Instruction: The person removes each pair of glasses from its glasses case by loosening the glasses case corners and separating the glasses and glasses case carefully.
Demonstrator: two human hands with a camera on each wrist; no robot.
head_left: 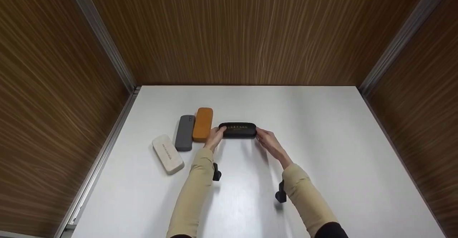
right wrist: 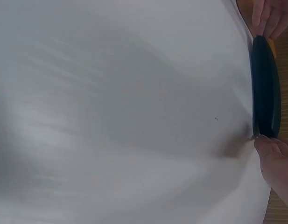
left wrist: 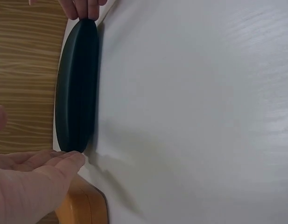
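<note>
A black glasses case (head_left: pixel 239 132) with gold lettering on its lid lies crosswise between my two hands. My left hand (head_left: pixel 215 136) touches its left end, and in the left wrist view the fairly straight fingers (left wrist: pixel 64 163) press against that end. At the opposite end, the fingertips of my right hand (head_left: pixel 270 143) make contact, the fingers extended. The right wrist view has the dark case (right wrist: pixel 266 88) at its right edge, between both hands. Just left of my left hand lies an orange glasses case (head_left: pixel 203 124), partly behind the hand in the left wrist view.
A grey glasses case (head_left: pixel 184 133) lies beside the orange one. A cream glasses case (head_left: pixel 168 154) with lettering lies slanted nearer the front left. All are on a white table (head_left: pixel 332 152). Wood-grain panels (head_left: pixel 243 34) enclose its back and sides.
</note>
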